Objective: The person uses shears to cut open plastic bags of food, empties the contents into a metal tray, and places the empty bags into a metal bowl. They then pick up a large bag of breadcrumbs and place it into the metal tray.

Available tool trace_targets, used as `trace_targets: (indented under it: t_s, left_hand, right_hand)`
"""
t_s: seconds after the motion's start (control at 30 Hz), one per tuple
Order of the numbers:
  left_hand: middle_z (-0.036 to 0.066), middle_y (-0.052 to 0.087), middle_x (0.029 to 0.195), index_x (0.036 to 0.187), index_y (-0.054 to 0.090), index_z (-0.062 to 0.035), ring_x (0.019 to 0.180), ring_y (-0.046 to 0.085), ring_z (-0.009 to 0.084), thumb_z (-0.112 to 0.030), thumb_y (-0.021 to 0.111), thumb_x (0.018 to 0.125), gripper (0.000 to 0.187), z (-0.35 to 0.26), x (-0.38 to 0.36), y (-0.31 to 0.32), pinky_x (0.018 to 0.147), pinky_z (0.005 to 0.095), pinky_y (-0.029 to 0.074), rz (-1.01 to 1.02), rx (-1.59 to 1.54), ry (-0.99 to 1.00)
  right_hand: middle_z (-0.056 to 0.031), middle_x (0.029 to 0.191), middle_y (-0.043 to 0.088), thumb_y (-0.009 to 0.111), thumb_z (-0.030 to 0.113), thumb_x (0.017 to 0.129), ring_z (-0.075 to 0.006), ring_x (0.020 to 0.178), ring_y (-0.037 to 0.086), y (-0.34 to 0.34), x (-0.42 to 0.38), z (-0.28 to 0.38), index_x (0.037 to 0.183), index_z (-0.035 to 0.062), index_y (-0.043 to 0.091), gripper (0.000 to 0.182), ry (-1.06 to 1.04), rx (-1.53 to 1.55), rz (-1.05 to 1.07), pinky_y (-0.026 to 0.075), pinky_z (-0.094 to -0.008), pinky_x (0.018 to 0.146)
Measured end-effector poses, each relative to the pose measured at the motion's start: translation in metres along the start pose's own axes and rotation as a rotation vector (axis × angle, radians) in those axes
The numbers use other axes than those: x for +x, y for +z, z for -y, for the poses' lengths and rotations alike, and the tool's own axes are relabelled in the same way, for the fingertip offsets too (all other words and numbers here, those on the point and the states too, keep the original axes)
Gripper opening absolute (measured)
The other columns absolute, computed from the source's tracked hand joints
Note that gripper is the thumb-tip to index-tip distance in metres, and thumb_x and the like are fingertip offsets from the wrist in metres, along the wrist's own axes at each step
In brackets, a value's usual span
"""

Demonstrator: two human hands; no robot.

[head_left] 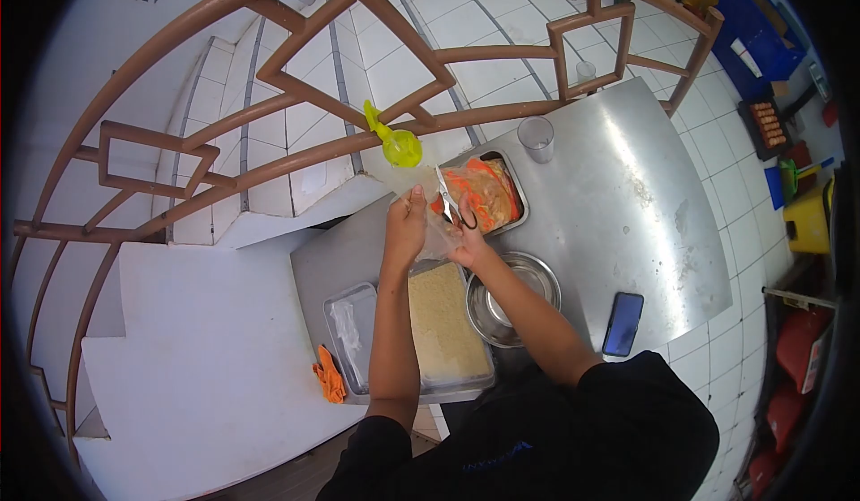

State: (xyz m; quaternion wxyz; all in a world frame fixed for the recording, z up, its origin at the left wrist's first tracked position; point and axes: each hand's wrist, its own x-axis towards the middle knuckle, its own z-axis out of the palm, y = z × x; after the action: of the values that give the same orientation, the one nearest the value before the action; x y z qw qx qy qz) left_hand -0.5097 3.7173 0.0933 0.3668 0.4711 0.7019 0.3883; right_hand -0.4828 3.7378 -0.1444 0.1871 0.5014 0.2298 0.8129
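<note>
My left hand (407,223) is closed on a transparent plastic bag (434,239), pinching its upper part. In my right hand (467,248) is a pair of scissors (444,189), with fingers at the dark handles and the blades pointing away from me beside the bag. Just beyond my right hand, a metal tray (522,207) holds a bag with orange print and brownish contents (484,185). A yellow-green plastic scoop (400,149) lies past my left hand. Under my right forearm stands a round steel bowl (548,283).
On the steel table (645,223) are a tray of pale crumbs (451,326), a tray with white powder (348,323), a plastic cup (536,133) and a phone (623,323). Orange gloves (329,375) lie at the left edge. A brown railing (296,150) borders the far side.
</note>
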Motion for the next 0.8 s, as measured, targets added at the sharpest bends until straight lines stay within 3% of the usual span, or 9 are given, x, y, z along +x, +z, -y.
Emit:
trace_targets:
  t_s: [0.03, 0.1, 0.13, 0.2, 0.3, 0.4, 0.53, 0.63, 0.8]
  left_hand:
    - [-0.008, 0.039, 0.062, 0.074, 0.049, -0.0114, 0.053, 0.033, 0.0036, -0.043, 0.045, 0.102, 0.043, 0.004, 0.002, -0.002, 0.047, 0.0233, 0.029, -0.001, 0.000, 0.001]
    - [-0.007, 0.040, 0.062, 0.075, 0.050, -0.0105, 0.053, 0.034, 0.0039, -0.043, 0.044, 0.102, 0.043, 0.013, 0.008, -0.009, 0.047, 0.0234, 0.029, 0.011, 0.042, -0.009]
    - [-0.007, 0.040, 0.062, 0.075, 0.050, -0.0105, 0.053, 0.034, 0.0039, -0.043, 0.044, 0.102, 0.043, 0.013, 0.008, -0.007, 0.047, 0.0234, 0.029, 0.010, 0.042, -0.008]
    - [-0.007, 0.041, 0.062, 0.079, 0.055, -0.0080, 0.054, 0.034, 0.0039, -0.043, 0.044, 0.102, 0.043, 0.014, 0.006, -0.003, 0.048, 0.0233, 0.029, -0.016, 0.019, 0.041]
    - [-0.007, 0.043, 0.063, 0.085, 0.060, -0.0048, 0.054, 0.034, 0.0038, -0.042, 0.044, 0.103, 0.044, 0.009, 0.002, -0.006, 0.048, 0.0231, 0.028, -0.005, 0.024, -0.010]
    - [-0.007, 0.044, 0.064, 0.085, 0.061, -0.0047, 0.054, 0.034, 0.0037, -0.041, 0.044, 0.103, 0.043, -0.009, -0.004, -0.006, 0.048, 0.0228, 0.028, 0.036, -0.058, -0.053]
    - [-0.008, 0.043, 0.064, 0.081, 0.057, -0.0084, 0.053, 0.035, 0.0035, -0.041, 0.045, 0.102, 0.041, 0.004, -0.003, -0.014, 0.047, 0.0226, 0.027, -0.028, 0.031, -0.017]
    - [-0.009, 0.041, 0.064, 0.078, 0.054, -0.0115, 0.054, 0.036, 0.0029, -0.041, 0.047, 0.102, 0.039, -0.015, -0.012, -0.033, 0.046, 0.0220, 0.026, -0.045, -0.014, -0.047]
    - [-0.009, 0.040, 0.064, 0.076, 0.052, -0.0132, 0.054, 0.033, 0.0026, -0.040, 0.047, 0.102, 0.038, -0.019, -0.041, -0.069, 0.047, 0.0217, 0.026, -0.219, -0.201, -0.050]
  right_hand:
    - [-0.0083, 0.138, 0.052, 0.056, 0.072, 0.081, -0.0281, 0.125, 0.051, 0.016, 0.010, -0.016, 0.135, 0.0184, 0.051, 0.076, 0.001, 0.000, 0.001, 0.043, -0.0470, 0.102]
    - [-0.0030, 0.113, 0.065, 0.055, 0.072, 0.082, -0.0160, 0.097, 0.063, 0.083, 0.051, -0.076, 0.126, 0.0151, 0.057, 0.072, -0.446, -0.669, -0.904, 0.052, -0.0376, 0.086]
    - [-0.0030, 0.113, 0.065, 0.055, 0.072, 0.082, -0.0160, 0.097, 0.063, 0.096, 0.065, -0.087, 0.126, 0.0151, 0.057, 0.072, -0.444, -0.670, -0.904, 0.052, -0.0376, 0.086]
    - [0.0027, 0.081, 0.061, 0.053, 0.072, 0.083, -0.0076, 0.065, 0.057, 0.109, 0.085, -0.097, 0.120, 0.0118, 0.060, 0.071, -0.550, -0.570, -1.049, 0.052, -0.0268, 0.066]
    - [0.0054, 0.059, 0.046, 0.051, 0.074, 0.083, -0.0067, 0.047, 0.042, 0.055, 0.045, -0.051, 0.106, 0.0106, 0.064, 0.068, -0.485, -0.796, -0.959, 0.045, -0.0223, 0.053]
    - [0.0031, 0.073, 0.051, 0.055, 0.074, 0.080, -0.0074, 0.054, 0.044, 0.050, 0.044, -0.046, 0.110, 0.0153, 0.059, 0.066, -0.408, -0.745, -0.817, 0.046, -0.0222, 0.061]
    - [0.0055, 0.066, 0.043, 0.054, 0.075, 0.081, -0.0058, 0.049, 0.038, 0.059, 0.071, -0.053, 0.101, 0.0142, 0.058, 0.064, -0.536, -0.701, -0.841, 0.038, -0.0191, 0.053]
    - [0.0063, 0.062, 0.037, 0.056, 0.074, 0.081, -0.0063, 0.053, 0.040, 0.049, 0.070, -0.037, 0.100, 0.0133, 0.057, 0.063, -0.671, -1.112, -1.027, 0.036, -0.0200, 0.055]
    - [0.0050, 0.063, 0.042, 0.055, 0.073, 0.082, -0.0103, 0.058, 0.043, 0.073, 0.063, -0.085, 0.108, 0.0117, 0.054, 0.067, -0.219, -0.574, -0.849, 0.041, -0.0265, 0.063]
